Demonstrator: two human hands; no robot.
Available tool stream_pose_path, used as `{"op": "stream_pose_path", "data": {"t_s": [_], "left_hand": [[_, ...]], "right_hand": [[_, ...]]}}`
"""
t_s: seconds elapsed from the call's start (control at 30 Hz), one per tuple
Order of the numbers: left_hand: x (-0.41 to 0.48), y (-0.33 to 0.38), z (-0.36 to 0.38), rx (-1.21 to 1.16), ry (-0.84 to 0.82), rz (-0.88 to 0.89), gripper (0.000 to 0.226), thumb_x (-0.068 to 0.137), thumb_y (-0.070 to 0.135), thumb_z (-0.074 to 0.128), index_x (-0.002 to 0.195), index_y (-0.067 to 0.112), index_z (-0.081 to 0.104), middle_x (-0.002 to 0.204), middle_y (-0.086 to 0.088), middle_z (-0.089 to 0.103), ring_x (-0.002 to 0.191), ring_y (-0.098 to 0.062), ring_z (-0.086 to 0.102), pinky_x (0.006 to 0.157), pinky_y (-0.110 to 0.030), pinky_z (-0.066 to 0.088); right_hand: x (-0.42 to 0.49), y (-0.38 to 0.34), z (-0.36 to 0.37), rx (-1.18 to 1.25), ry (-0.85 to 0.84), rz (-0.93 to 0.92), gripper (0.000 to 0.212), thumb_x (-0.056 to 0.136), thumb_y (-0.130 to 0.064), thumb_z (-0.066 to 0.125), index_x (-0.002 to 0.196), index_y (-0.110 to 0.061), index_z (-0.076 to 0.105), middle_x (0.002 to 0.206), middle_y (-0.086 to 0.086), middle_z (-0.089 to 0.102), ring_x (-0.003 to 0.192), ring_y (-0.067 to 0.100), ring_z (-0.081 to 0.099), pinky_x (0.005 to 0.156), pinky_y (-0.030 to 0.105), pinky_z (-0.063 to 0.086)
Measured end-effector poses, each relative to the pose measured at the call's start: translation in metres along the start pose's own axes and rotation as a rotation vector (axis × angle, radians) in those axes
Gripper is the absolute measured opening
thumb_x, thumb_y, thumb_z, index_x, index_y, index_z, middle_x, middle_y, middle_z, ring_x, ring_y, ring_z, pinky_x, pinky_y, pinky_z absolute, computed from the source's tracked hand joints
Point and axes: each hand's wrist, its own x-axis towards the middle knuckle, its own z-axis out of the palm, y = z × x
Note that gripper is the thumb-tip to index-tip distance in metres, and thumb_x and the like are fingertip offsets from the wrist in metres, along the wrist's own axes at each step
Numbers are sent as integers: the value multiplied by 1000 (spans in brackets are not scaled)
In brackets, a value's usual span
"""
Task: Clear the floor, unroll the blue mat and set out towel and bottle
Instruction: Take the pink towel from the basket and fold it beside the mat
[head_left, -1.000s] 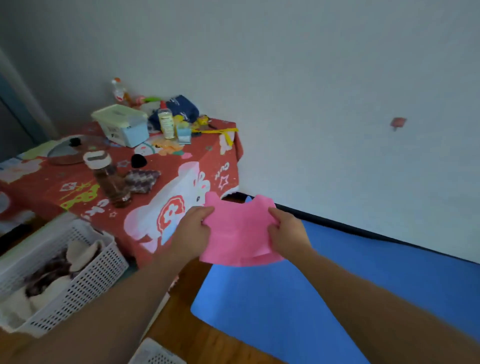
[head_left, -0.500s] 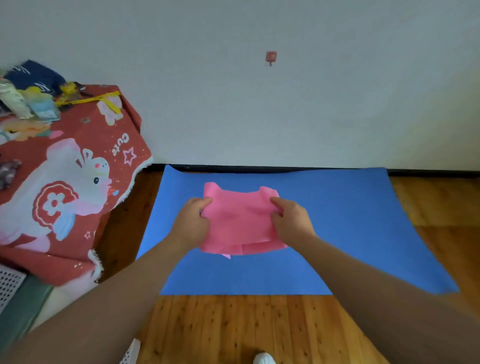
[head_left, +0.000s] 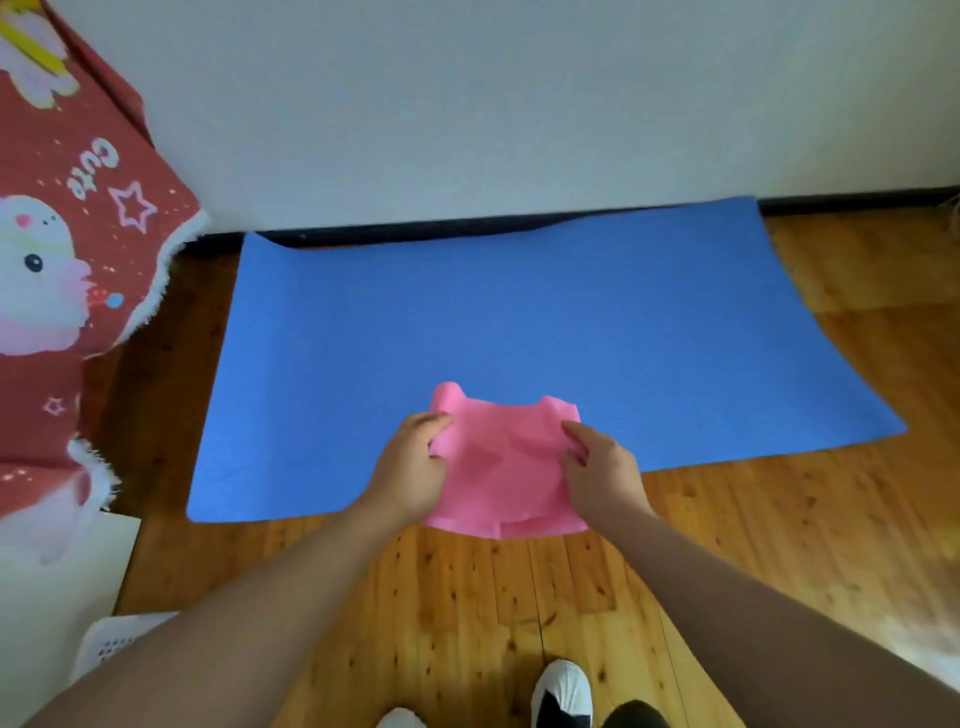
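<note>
The left hand (head_left: 410, 467) and right hand (head_left: 605, 475) hold the pink towel (head_left: 501, 462) between them, 1 at each side. The left fingers (head_left: 431, 423) curl round the towel's left edge, and the right fingers (head_left: 576, 434) pinch its right edge. The folded towel hangs over the near edge of the blue mat (head_left: 519, 322), its lower hem showing against the wooden floor (head_left: 467, 597). The mat lies unrolled on the floor, its far edge along the black baseboard (head_left: 415, 228). A red cloth (head_left: 62, 156) hangs just beside the mat's left edge, printed with a white cartoon animal, stars and the word "Cute". A white basket (head_left: 111, 644) sits at the lower left. A white-and-black shoe (head_left: 563, 693) stands on the floor below the towel.
</note>
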Motion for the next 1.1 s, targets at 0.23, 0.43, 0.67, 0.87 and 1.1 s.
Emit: {"op": "stream_pose_path", "data": {"t_s": [0.23, 0.43, 0.67, 0.87, 1.1], "left_hand": [[32, -107, 169, -23, -41, -47, 55, 81, -12, 43, 134, 4, 49, 138, -14, 47, 129, -25, 44, 96, -11, 23], [55, -185, 271, -153, -27, -36, 44, 82, -12, 49, 122, 2, 59, 113, -9, 57, 105, -10, 56, 87, -13, 34], [82, -303, 325, -158, -23, -143, 40, 84, -4, 50, 123, 0, 58, 125, -19, 56, 118, -28, 53, 89, -13, 31], [87, -389, 314, -40, -3, -250, 50, 80, -1, 40, 127, -2, 54, 135, -22, 48, 126, -31, 45, 99, -19, 27], [77, -439, 284, 24, 22, -347, 50, 80, -12, 42, 129, -2, 52, 137, -21, 44, 128, -32, 43, 105, -21, 24]], "right_hand": [[55, 151, 90, -44, 28, 57, 45, 90, -12, 50, 135, -18, 52, 127, 9, 61, 117, 26, 55, 100, 31, 40], [99, 241, 166, -71, 33, 70, 44, 90, -11, 49, 134, -20, 52, 124, 7, 61, 112, 24, 55, 94, 29, 41], [142, 292, 272, -85, -8, 59, 46, 90, -10, 47, 135, -21, 51, 127, 8, 59, 115, 25, 55, 98, 32, 43], [164, 291, 366, -27, -95, 27, 47, 91, -11, 44, 136, -23, 49, 131, 8, 57, 117, 26, 54, 100, 34, 43], [160, 275, 428, -20, -212, -6, 46, 95, -15, 40, 139, -29, 44, 133, 5, 54, 115, 24, 55, 97, 36, 48]]}}
